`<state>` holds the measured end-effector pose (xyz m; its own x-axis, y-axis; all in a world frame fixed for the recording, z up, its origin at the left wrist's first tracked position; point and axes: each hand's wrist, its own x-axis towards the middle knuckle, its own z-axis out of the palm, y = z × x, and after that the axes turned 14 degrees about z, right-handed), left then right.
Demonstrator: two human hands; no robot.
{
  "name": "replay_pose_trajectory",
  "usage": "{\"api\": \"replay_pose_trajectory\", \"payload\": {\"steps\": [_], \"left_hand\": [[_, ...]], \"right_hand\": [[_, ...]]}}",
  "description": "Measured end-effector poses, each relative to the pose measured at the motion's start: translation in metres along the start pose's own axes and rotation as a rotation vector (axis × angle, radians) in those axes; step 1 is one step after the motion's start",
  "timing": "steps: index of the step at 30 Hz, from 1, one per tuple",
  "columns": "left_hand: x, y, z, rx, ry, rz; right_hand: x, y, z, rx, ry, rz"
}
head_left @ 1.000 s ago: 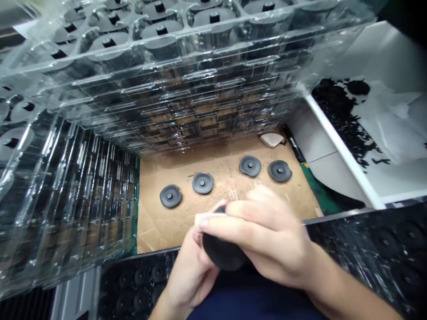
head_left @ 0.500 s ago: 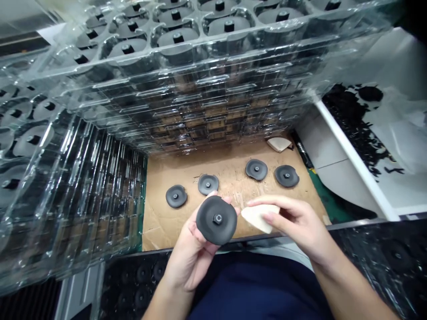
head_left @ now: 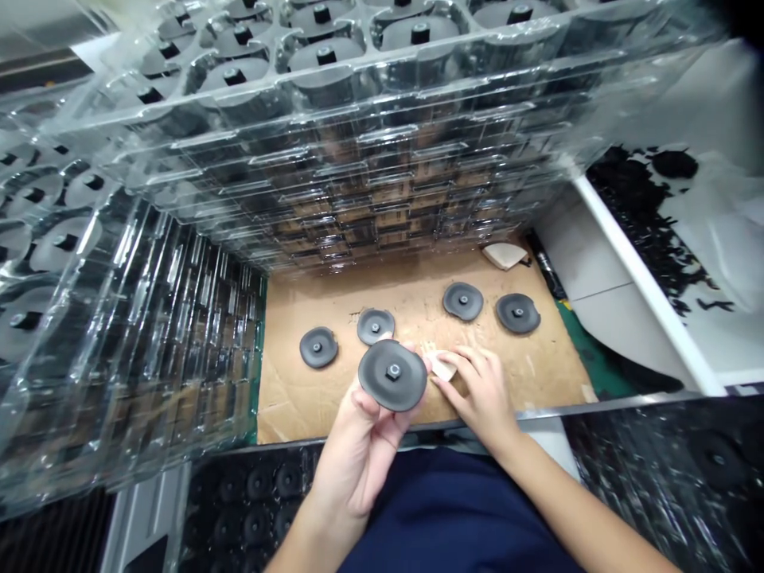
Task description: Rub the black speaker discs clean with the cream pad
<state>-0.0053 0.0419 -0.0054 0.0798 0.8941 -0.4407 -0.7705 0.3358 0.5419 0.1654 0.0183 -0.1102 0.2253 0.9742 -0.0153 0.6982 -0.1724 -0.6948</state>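
Note:
My left hand point(head_left: 364, 446) grips a round black rubber-like disc point(head_left: 382, 386) with a small hub at its middle, tilted toward me above the cardboard. Close to the disc's right edge, my right hand point(head_left: 481, 390) pinches a white wedge-shaped pad point(head_left: 442, 366) between thumb and fingers. Whether pad and disc touch, I cannot tell. On the cardboard point(head_left: 286, 406) beyond my hands lie similar discs: one at the left point(head_left: 318, 348), one just behind the held disc point(head_left: 376, 326), and two on the right, a nearer-middle disc point(head_left: 462, 302) and an outer disc point(head_left: 518, 313).
Tall stacks of clear plastic trays point(head_left: 334, 151) filled with discs stand behind and to the left. A second whitish wedge point(head_left: 504, 255) lies at the back right beside a dark pen-like tool point(head_left: 546, 267). A white-walled bin point(head_left: 650, 286) at right holds black scraps point(head_left: 638, 215).
My right hand has moved left with the white pad, closer to the disc's edge. The held disc has tipped and shifted slightly in my left hand.

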Motion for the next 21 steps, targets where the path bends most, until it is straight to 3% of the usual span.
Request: {"api": "replay_pose_trajectory", "payload": {"steps": [3, 7, 12, 19, 21], "left_hand": [[0.001, -0.002, 0.001, 0.024, 0.064, 0.049], [0.0, -0.003, 0.003, 0.077, 0.051, 0.129], [-0.009, -0.004, 0.007, 0.146, -0.019, 0.161], [-0.015, -0.002, 0.011, 0.137, 0.003, 0.153], [-0.013, -0.002, 0.011, 0.122, 0.001, 0.204]], "right_hand": [[0.011, -0.012, -0.012, 0.061, 0.004, -0.024], [0.011, -0.057, -0.045, 0.156, 0.024, -0.076], [-0.004, -0.106, -0.069, 0.223, -0.004, -0.305], [-0.007, -0.108, -0.073, 0.229, -0.017, -0.35], [-0.006, -0.108, -0.072, 0.21, 0.012, -0.323]]}}
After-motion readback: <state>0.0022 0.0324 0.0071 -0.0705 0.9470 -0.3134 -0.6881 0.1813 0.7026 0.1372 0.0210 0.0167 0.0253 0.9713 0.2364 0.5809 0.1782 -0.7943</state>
